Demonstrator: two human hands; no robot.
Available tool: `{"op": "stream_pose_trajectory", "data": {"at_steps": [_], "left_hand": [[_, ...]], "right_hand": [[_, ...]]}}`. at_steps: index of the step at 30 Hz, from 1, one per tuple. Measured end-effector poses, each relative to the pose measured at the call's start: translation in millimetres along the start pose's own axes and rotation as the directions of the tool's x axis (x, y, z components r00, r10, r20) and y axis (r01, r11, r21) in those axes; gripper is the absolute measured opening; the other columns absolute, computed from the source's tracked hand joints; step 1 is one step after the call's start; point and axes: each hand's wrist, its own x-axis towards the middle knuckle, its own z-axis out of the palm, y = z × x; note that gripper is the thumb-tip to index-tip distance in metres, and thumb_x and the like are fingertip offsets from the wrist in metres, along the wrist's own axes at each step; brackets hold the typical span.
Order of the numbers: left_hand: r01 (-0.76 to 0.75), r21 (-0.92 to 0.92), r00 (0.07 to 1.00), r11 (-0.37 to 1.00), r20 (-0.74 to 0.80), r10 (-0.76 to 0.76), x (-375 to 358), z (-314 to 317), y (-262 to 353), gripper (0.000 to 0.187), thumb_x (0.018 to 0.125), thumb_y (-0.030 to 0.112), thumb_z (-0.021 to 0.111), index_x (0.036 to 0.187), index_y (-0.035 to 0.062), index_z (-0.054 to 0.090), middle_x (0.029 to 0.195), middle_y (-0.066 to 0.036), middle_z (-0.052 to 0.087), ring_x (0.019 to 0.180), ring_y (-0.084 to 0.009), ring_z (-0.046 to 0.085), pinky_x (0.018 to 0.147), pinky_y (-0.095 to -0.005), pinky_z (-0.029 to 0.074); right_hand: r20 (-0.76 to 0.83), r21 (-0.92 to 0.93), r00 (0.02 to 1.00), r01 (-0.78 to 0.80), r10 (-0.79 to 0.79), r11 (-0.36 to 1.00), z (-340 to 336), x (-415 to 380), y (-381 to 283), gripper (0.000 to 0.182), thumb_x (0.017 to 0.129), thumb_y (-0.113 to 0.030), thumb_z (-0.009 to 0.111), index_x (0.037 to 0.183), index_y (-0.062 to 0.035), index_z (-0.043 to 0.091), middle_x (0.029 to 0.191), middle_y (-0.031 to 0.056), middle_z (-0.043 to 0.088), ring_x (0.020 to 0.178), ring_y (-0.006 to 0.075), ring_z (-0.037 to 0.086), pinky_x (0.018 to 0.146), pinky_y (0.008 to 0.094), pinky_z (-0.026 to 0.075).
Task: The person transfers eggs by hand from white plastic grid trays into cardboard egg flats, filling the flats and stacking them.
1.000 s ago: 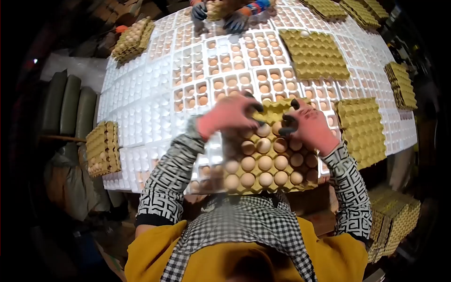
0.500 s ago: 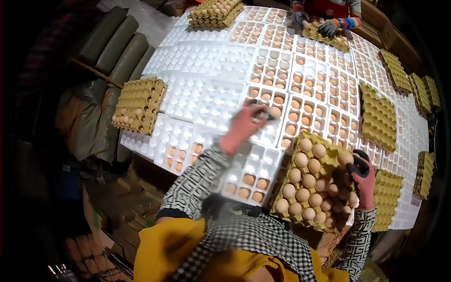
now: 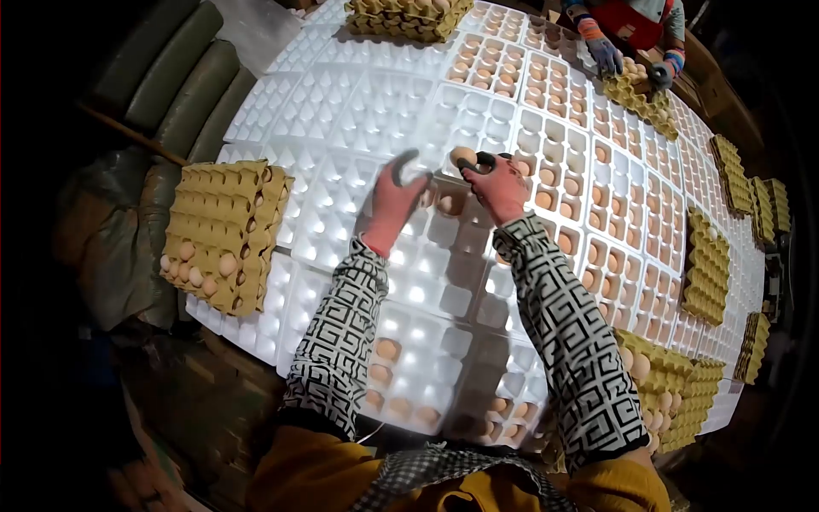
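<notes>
My right hand, in a pink glove with dark fingertips, pinches a brown egg between thumb and fingers above the white foam trays. Just left of it, my left hand, gloved the same way, is open, thumb and fingers apart. Below and between the hands, an egg sits in a cell of a white foam tray. A yellow pulp tray holding several eggs is partly hidden behind my right sleeve.
Foam trays, many with eggs, cover the table. Pulp trays with eggs stand at the left, and another pulp stack at the back. Across the table, a co-worker's gloved hands are at a pulp tray. More pulp trays line the right.
My right hand has moved from the pulp tray up and left over the foam trays, carrying an egg. My left hand has shifted left and its fingers have spread. The view has turned.
</notes>
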Motion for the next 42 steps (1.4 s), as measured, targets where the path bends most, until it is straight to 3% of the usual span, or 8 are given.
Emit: {"op": "stream_pose_trajectory", "data": {"at_steps": [1, 12, 17, 24, 30, 36, 40, 42], "left_hand": [[0.077, -0.384, 0.993, 0.920, -0.050, -0.104, 7, 4, 22, 0.044, 0.080, 0.010, 0.075, 0.121, -0.0005, 0.062, 0.122, -0.010, 0.063, 0.108, -0.0181, 0.060, 0.091, -0.0305, 0.049], [-0.441, 0.817, 0.882, 0.372, 0.316, 0.350, 54, 37, -30, 0.047, 0.089, 0.031, 0.060, 0.132, 0.0126, 0.054, 0.127, -0.008, 0.058, 0.130, -0.0311, 0.044, 0.113, -0.0508, 0.027], [-0.509, 0.798, 0.832, 0.322, 0.359, 0.424, 59, 33, -38, 0.044, 0.087, 0.027, 0.062, 0.128, 0.0117, 0.059, 0.127, -0.013, 0.059, 0.127, -0.0332, 0.047, 0.112, -0.0474, 0.031], [-0.332, 0.251, 0.922, 0.909, 0.289, 0.257, -73, 82, 61, 0.041, 0.084, 0.019, 0.070, 0.123, 0.0053, 0.062, 0.121, -0.015, 0.062, 0.117, -0.0308, 0.055, 0.101, -0.0430, 0.042], [-0.812, 0.132, 0.404, 0.568, 0.830, 0.384, -216, 213, 169, 0.064, 0.072, 0.027, 0.078, 0.131, 0.0112, 0.057, 0.129, -0.011, 0.060, 0.128, -0.0319, 0.050, 0.115, -0.0500, 0.028], [-0.895, 0.016, 0.205, 0.445, 0.902, 0.379, -233, 253, 170, 0.054, 0.075, 0.029, 0.075, 0.123, 0.0104, 0.061, 0.115, -0.011, 0.062, 0.113, -0.0323, 0.056, 0.111, -0.0495, 0.032], [0.294, -0.336, 0.749, 0.895, 0.663, 0.003, -251, 216, 190, 0.046, 0.078, 0.011, 0.068, 0.121, 0.0024, 0.059, 0.110, -0.009, 0.063, 0.104, -0.0200, 0.062, 0.094, -0.0343, 0.052], [-0.187, -0.013, 0.624, 0.982, 0.771, 0.129, -250, 216, 175, 0.050, 0.077, 0.016, 0.069, 0.124, 0.0033, 0.058, 0.112, -0.010, 0.063, 0.103, -0.0185, 0.065, 0.088, -0.0325, 0.054]], "right_hand": [[0.021, -0.187, 1.000, 0.006, -0.002, 0.982, 7, 0, -4, 0.056, 0.076, -0.052, 0.071, 0.118, -0.0151, 0.067, 0.126, 0.0109, 0.055, 0.113, 0.0299, 0.060, 0.087, 0.0431, 0.051], [-0.082, -0.486, 0.851, 0.420, -0.519, 0.766, 41, 71, 56, 0.047, 0.087, -0.025, 0.063, 0.131, -0.0136, 0.055, 0.137, 0.0162, 0.051, 0.127, 0.0352, 0.047, 0.103, 0.0456, 0.041], [-0.147, 0.010, 0.871, 0.476, -0.469, 0.880, -48, 24, 24, 0.051, 0.087, -0.028, 0.064, 0.133, -0.0091, 0.053, 0.131, 0.0163, 0.055, 0.114, 0.0379, 0.056, 0.097, 0.0439, 0.047], [-0.165, 0.161, 0.980, 0.137, -0.111, 0.977, -333, -216, 132, 0.041, 0.085, -0.016, 0.069, 0.125, -0.0090, 0.064, 0.106, 0.0098, 0.070, 0.094, 0.0194, 0.066, 0.082, 0.0320, 0.052], [0.013, -0.623, 0.936, 0.282, -0.351, 0.729, -298, -310, 205, 0.066, 0.075, -0.025, 0.078, 0.135, -0.0145, 0.055, 0.124, 0.0065, 0.064, 0.116, 0.0211, 0.058, 0.101, 0.0384, 0.044], [-0.084, -0.008, 0.943, 0.323, -0.322, 0.946, -309, -314, 228, 0.065, 0.070, -0.018, 0.079, 0.131, -0.0096, 0.058, 0.119, 0.0113, 0.064, 0.111, 0.0258, 0.061, 0.098, 0.0379, 0.046], [-0.140, 0.687, 0.976, 0.218, -0.168, 0.694, -359, -350, 236, 0.045, 0.079, -0.018, 0.069, 0.121, -0.0014, 0.064, 0.112, 0.0078, 0.067, 0.095, 0.0139, 0.063, 0.080, 0.0306, 0.052], [-0.038, 0.092, 0.999, -0.029, 0.033, 0.995, -340, -351, 210, 0.044, 0.080, -0.027, 0.070, 0.117, -0.0048, 0.068, 0.095, 0.0093, 0.069, 0.086, 0.0167, 0.065, 0.078, 0.0308, 0.052]]}}
